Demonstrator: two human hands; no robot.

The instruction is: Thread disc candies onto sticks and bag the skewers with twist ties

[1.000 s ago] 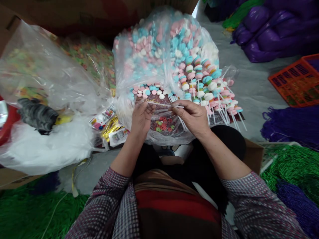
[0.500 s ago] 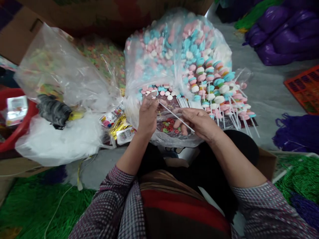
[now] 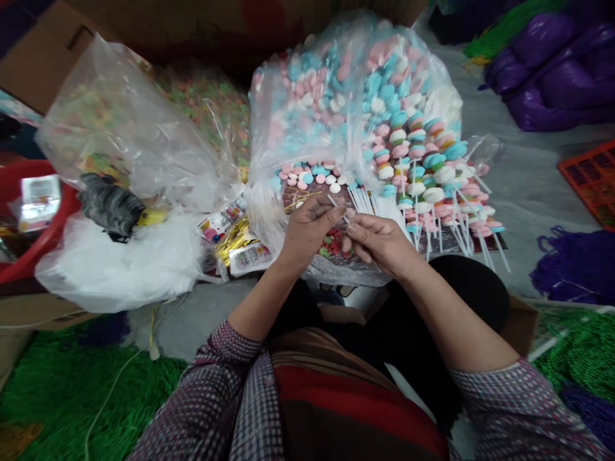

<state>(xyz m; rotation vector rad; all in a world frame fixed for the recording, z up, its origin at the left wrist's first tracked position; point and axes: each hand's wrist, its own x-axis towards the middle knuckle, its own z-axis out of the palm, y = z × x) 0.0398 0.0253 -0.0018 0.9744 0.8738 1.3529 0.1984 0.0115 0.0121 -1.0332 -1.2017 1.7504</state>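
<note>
Wht stick (image 3: 332,200), two-handed pinch

Thin, straight, plain; tilted, partly hidden by the grip. L hand (image 3: 314,221) pinches upper part, R hand (image 3: 377,237) grasps lower end. Just below grip: red & grn rings (image 3: 331,243). Just right: more wht sticks (image 3: 364,201), bunched. Just beyond: pink, blue & wht sweets (image 3: 335,187).

No text readable; print shows but is too small or blurred. Small packet (image 3: 223,221) at 9 o'clock, near center: colored design with line of lettering, illegible. Second packet (image 3: 250,257), between 8 and 9 o'clock: row of multicolored characters, can't make out. Silvery packet (image 3: 40,202) in red tub (image 3: 29,165), far out at 9 o'clock: colored print, blurred. Big cardboard box (image 3: 202,32), 11 to 12 o'clock: red printed patch, no word or number legible.
</note>
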